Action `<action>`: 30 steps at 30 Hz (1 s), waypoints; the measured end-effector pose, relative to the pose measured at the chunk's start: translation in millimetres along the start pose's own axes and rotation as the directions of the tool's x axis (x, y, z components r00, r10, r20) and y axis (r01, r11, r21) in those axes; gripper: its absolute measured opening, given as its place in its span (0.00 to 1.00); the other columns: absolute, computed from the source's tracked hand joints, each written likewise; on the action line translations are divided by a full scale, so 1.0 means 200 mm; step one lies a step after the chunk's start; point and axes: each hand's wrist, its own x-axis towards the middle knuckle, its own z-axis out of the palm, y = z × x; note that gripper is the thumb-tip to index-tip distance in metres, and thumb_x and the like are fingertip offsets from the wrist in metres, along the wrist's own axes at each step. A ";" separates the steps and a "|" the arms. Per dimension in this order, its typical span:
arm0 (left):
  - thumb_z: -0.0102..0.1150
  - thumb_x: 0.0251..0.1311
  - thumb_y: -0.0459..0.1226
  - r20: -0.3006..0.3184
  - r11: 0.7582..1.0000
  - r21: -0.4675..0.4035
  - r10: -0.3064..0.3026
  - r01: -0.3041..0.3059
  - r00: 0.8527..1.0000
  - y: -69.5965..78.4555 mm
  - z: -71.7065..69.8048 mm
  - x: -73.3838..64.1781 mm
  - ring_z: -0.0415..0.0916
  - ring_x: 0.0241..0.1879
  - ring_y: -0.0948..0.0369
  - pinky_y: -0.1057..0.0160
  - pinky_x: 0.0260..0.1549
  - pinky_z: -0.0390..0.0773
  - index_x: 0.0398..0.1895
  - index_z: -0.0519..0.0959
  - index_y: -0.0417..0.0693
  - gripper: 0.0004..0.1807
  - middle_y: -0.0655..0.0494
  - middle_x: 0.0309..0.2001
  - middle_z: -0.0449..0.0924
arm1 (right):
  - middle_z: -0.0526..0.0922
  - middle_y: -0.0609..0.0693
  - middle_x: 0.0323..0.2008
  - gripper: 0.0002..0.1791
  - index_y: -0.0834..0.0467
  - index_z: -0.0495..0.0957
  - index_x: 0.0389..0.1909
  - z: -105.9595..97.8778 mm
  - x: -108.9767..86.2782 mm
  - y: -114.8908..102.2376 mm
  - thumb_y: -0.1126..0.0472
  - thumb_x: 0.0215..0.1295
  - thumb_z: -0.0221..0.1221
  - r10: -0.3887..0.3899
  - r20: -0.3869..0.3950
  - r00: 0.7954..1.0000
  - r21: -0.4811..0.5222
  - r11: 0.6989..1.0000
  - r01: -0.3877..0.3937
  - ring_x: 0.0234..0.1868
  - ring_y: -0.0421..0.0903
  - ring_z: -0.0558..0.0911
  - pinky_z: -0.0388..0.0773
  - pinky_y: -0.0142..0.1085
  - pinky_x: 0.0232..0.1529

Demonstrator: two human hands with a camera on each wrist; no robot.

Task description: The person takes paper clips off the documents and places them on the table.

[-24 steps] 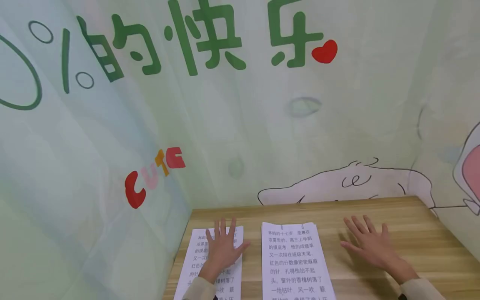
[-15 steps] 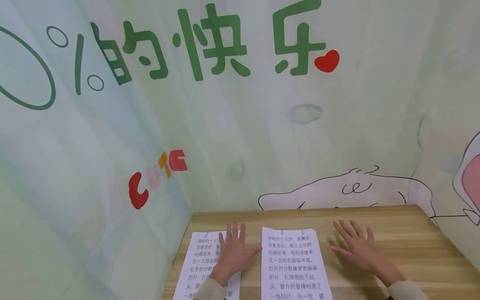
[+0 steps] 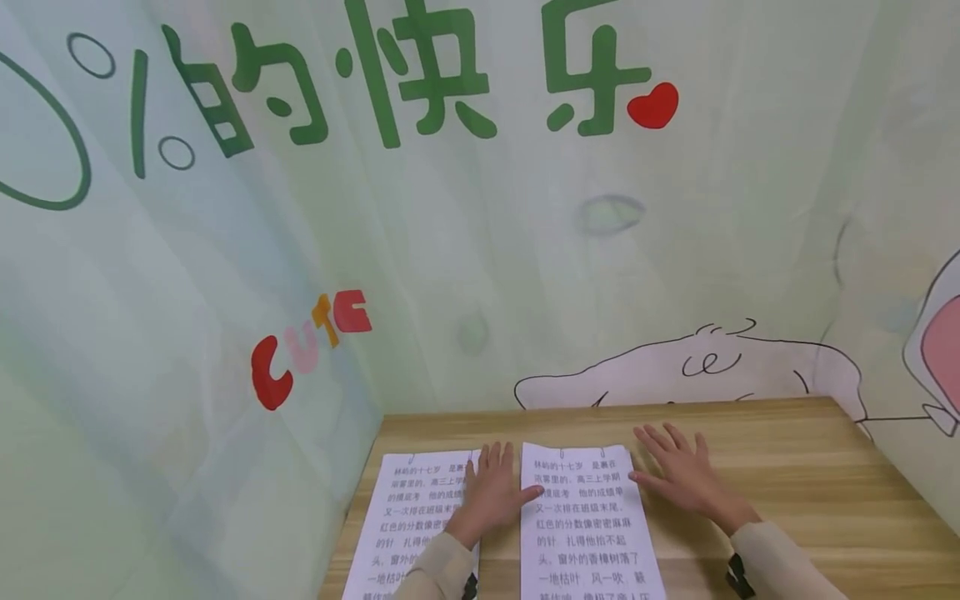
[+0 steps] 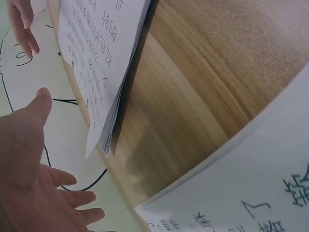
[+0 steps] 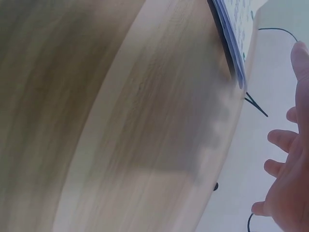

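Two stacks of printed white sheets lie side by side on a wooden table, the left stack (image 3: 408, 517) and the right stack (image 3: 585, 542). Between them my left hand (image 3: 491, 496) hovers with fingers extended, over the left stack's right edge, thumb pointing across the right stack's left edge. Just off the right stack's upper right side, my right hand (image 3: 682, 475) is held with fingers spread. From the right wrist view, this hand (image 5: 289, 179) is raised above the table and casts a shadow. Neither hand holds anything.
Paper clips show at the top edges of both stacks. The wooden table (image 3: 810, 483) ends at a printed fabric wall (image 3: 465, 250) behind, with another fabric side (image 3: 150, 333) at the left. Long sleeves cover both wrists.
My left hand has moved right, from over the left stack to the space between the stacks. My right hand has moved left, close to the right stack. Both stacks stay put.
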 end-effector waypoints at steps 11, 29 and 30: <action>0.74 0.60 0.57 0.027 0.997 -0.076 -0.007 0.009 1.000 0.02 0.08 0.05 0.56 0.78 0.31 0.25 0.77 0.50 0.85 0.52 0.40 0.60 0.28 0.77 0.63 | 0.63 0.65 0.80 0.46 0.57 0.67 0.79 0.10 0.10 -0.01 0.34 0.69 0.64 -0.013 0.048 0.999 -0.048 0.999 0.015 0.77 0.73 0.63 0.46 0.84 0.69; 0.81 0.52 0.50 -0.053 0.993 -0.076 -0.092 0.087 0.994 0.11 0.12 0.07 0.75 0.64 0.35 0.32 0.68 0.69 0.84 0.53 0.39 0.63 0.36 0.64 0.80 | 0.71 0.62 0.75 0.42 0.54 0.72 0.76 0.24 0.19 -0.05 0.39 0.65 0.70 -0.019 0.028 0.999 -0.044 0.999 0.020 0.73 0.69 0.69 0.56 0.78 0.68; 0.81 0.52 0.50 -0.055 0.993 -0.075 -0.099 0.095 0.994 0.12 0.13 0.07 0.75 0.64 0.35 0.32 0.67 0.70 0.84 0.53 0.39 0.63 0.36 0.64 0.81 | 0.73 0.62 0.74 0.42 0.54 0.72 0.75 0.25 0.20 -0.05 0.39 0.65 0.70 -0.017 0.039 0.999 -0.041 0.999 0.018 0.72 0.68 0.70 0.57 0.77 0.67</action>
